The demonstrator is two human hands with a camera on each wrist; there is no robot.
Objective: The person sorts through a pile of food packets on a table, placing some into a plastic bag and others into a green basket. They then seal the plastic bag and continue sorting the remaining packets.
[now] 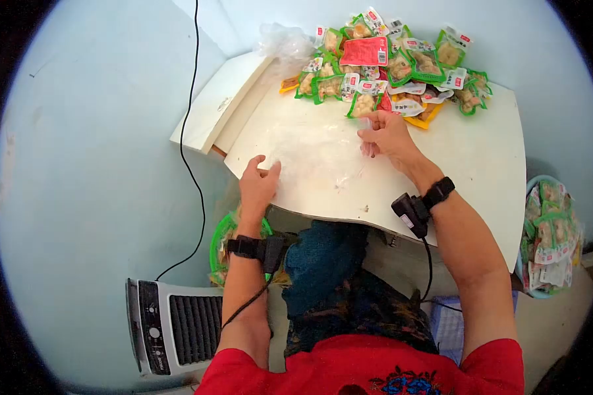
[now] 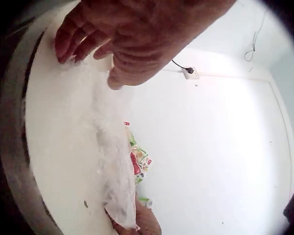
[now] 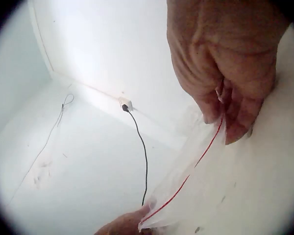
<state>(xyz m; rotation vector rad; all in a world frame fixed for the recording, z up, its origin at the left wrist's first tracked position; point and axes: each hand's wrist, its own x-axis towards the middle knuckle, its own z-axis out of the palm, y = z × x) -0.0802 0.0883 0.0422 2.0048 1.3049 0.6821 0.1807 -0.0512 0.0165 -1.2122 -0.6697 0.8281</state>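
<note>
A clear plastic bag (image 1: 319, 155) with a thin red line (image 3: 179, 190) along its edge stretches between both hands above the white table. My right hand (image 1: 390, 139) pinches one end of it between thumb and fingers, close to the front of a pile of food packets (image 1: 402, 66). At the other end is my left hand (image 1: 259, 184), thumb and fingers spread apart, with film right at the fingertips. From the left wrist, this hand (image 2: 132, 39) arches over crumpled film (image 2: 115, 161). The right wrist view has the right hand (image 3: 230, 63) gripping the bag's edge.
Behind the table's left side lies a bunch of clear plastic bags (image 1: 283, 47). Packets fill a blue basket (image 1: 524, 263) at right and a green basket (image 1: 216, 247) below at left. A black cable (image 1: 190, 164) hangs by the wall above a grey appliance (image 1: 178, 322).
</note>
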